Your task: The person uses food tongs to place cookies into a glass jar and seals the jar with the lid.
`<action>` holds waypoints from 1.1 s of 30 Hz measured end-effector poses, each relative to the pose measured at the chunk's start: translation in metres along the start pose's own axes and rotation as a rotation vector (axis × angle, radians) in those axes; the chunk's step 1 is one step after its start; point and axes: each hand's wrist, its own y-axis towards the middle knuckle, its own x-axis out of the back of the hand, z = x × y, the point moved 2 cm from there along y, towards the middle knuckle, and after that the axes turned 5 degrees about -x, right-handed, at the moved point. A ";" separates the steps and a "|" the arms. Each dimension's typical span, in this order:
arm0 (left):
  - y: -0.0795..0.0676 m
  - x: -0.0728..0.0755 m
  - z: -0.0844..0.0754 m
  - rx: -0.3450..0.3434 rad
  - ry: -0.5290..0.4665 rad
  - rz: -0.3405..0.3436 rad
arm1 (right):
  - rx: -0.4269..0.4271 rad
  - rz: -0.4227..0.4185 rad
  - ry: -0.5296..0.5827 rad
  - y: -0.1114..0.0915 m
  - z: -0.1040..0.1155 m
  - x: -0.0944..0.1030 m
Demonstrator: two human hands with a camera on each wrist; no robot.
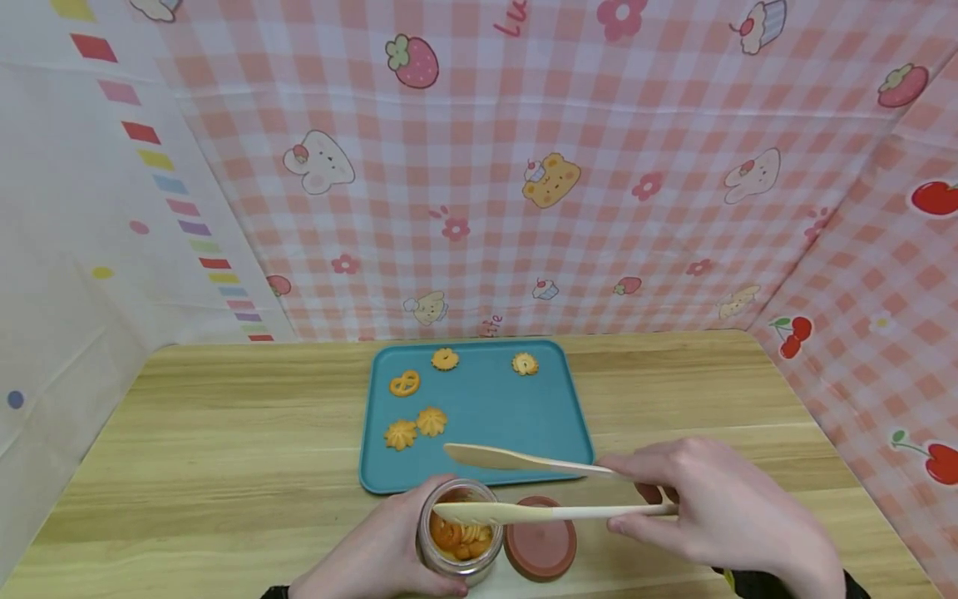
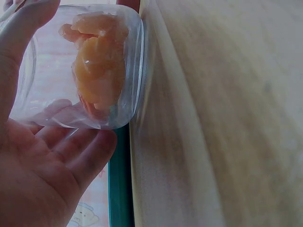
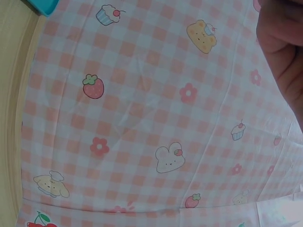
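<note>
My left hand (image 1: 377, 545) is wrapped around a clear jar (image 1: 423, 545) that stands open at the front of the table. Golden cookies (image 1: 461, 547) lie inside it; the left wrist view shows them heaped (image 2: 99, 71) through the wall, with the fingers (image 2: 90, 151) along the jar's side. In my right hand (image 1: 722, 507) is a pair of wooden tongs (image 1: 584, 513), gripped near the back end. The tongs' arms stand apart, one tip over the jar's mouth and the other above the tray's front edge, with nothing between them. The right wrist view catches only part of this hand (image 3: 289, 42).
A blue tray (image 1: 509, 416) lies behind the jar, bearing a pretzel (image 1: 405, 383) and several cookies (image 1: 431, 421). Right of the jar sits a reddish-brown lid (image 1: 540, 545). Pink checked cloth (image 1: 479, 249) hangs behind the wooden table (image 1: 247, 449).
</note>
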 end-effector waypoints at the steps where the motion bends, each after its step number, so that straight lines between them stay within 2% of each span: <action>1: 0.000 0.000 0.000 -0.003 -0.001 -0.001 | -0.001 -0.003 -0.008 0.001 0.000 0.000; 6: 0.000 0.000 -0.001 0.008 -0.019 0.003 | -0.027 -0.008 -0.028 0.004 -0.002 -0.003; 13: 0.000 0.001 0.000 0.011 0.041 -0.002 | -0.089 -0.014 -0.048 0.011 -0.008 -0.011; 17: 0.000 0.001 0.000 0.005 0.020 -0.004 | -0.172 -0.025 -0.066 0.013 -0.015 -0.014; 25: -0.001 0.001 0.001 -0.004 0.037 -0.018 | -0.340 -0.077 -0.179 0.021 -0.026 -0.020; 33: -0.001 0.001 0.001 0.000 0.030 -0.013 | -0.485 -0.079 -0.238 0.027 -0.047 -0.037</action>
